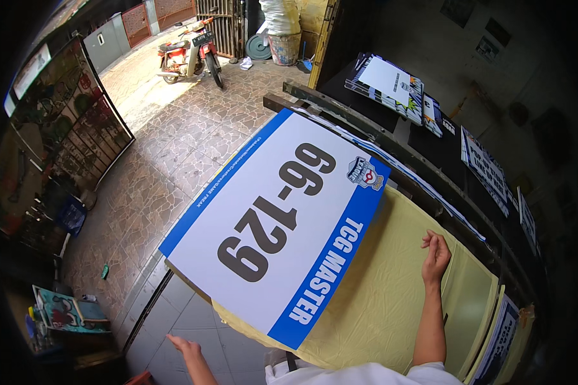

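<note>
A large white sign board (276, 212) with blue borders, big dark numerals and a small emblem lies slanted on the yellow-covered table (392, 282). Its far left edge overhangs the floor. My left hand (185, 346) is held low at the lower left, off the table and apart from the board, with its fingers stretched out and nothing in them. To the right of the board, my right hand (435, 255) is over the yellow cover, touching no part of the board. Its fingers are curled in, and I see nothing between them.
Behind the table runs a dark rail (366, 128). Stacks of printed boards (392, 86) lie on a dark surface beyond it. More printed sheets (504, 340) stand at the lower right. A red motorbike (192, 51) is parked outside, near a bin (285, 49). A metal gate (77, 122) stands at left.
</note>
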`<state>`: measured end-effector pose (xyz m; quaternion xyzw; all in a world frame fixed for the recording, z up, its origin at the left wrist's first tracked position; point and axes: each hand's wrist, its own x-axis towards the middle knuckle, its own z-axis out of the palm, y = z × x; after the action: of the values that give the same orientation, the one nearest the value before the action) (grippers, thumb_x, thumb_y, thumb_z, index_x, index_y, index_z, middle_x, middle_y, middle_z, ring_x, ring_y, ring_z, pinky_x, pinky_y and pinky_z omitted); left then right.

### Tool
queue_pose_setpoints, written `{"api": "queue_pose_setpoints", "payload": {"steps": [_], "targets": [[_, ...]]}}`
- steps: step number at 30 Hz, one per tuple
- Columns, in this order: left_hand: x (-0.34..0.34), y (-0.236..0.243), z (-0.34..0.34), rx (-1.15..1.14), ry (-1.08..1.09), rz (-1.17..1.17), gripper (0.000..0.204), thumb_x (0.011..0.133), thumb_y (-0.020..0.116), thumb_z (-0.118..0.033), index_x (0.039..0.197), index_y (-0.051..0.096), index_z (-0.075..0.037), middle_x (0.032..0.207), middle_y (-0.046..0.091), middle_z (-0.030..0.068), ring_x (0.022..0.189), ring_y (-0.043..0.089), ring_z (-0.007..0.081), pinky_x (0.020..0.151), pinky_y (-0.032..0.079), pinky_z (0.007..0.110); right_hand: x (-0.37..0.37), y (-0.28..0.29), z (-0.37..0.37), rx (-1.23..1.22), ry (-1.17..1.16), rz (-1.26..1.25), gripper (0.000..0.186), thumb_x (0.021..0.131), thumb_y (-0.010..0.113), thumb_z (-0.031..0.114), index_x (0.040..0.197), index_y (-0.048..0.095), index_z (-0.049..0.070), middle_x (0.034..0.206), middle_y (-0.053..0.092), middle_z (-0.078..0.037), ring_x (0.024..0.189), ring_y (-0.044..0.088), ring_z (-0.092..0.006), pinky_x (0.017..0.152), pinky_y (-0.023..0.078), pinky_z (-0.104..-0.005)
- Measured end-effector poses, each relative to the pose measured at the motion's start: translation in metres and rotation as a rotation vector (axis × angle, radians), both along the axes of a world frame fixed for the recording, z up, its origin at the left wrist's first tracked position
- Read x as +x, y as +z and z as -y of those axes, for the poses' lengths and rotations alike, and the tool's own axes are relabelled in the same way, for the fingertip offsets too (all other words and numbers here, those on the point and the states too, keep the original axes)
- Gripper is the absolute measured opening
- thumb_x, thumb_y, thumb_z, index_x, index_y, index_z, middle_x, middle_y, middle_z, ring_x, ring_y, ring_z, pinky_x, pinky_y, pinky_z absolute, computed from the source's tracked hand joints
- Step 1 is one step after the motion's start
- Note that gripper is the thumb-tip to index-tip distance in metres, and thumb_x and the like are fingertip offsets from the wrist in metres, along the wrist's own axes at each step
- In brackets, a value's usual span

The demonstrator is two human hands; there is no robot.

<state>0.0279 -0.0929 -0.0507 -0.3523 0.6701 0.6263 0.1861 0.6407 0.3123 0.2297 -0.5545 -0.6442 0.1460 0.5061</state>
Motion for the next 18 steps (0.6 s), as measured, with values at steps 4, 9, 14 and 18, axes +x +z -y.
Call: {"api": "queue_pose_setpoints", "payload": {"steps": [4,9,14,18], "targets": [[0.058,-0.081,0.036,-0.034,-0.277,0.569,0.1,0.097,0.042,-0.069,0.166,0.0,-0.009,0.173,-0.001,0.0209,0.156,0.009,0.0499,0.125,0.003,0.063,0.084,-0.049,0.19,-0.319,-0.422,-0.037,0.036,0.109,0.05,0.024,0.105,0.073,-0.003,0.083,0.068,-0.007,0.071,0.061,-0.0136,0.068,0.051,-0.03],[0.197,-0.086,0.021,-0.227,-1.612,0.742,0.087,0.099,0.046,-0.067,0.16,0.033,-0.007,0.161,0.039,0.0236,0.143,0.045,0.0447,0.113,0.039,0.057,0.084,-0.048,0.311,-0.339,-0.482,0.078,0.031,0.109,0.051,0.02,0.106,0.072,-0.003,0.084,0.068,-0.008,0.072,0.064,-0.0135,0.065,0.051,-0.0268],[0.265,-0.053,-0.005,-0.423,-2.552,0.494,0.073,0.099,0.049,-0.065,0.144,0.048,-0.008,0.145,0.051,0.023,0.133,0.053,0.0423,0.109,0.043,0.053,0.089,-0.037,0.368,-0.196,-0.443,0.215,0.009,0.094,0.07,0.008,0.096,0.07,-0.001,0.087,0.068,-0.011,0.075,0.068,-0.0273,0.066,0.053,-0.0361],[0.313,-0.048,-0.037,-0.677,-3.109,0.05,0.065,0.098,0.051,-0.064,0.13,0.061,-0.009,0.132,0.06,0.0225,0.125,0.059,0.0403,0.105,0.046,0.05,0.135,-0.038,0.445,-0.151,-0.577,0.243,0.016,0.09,0.077,0.014,0.087,0.066,0.003,0.09,0.069,-0.009,0.076,0.07,-0.0266,0.067,0.054,-0.0375]]}}
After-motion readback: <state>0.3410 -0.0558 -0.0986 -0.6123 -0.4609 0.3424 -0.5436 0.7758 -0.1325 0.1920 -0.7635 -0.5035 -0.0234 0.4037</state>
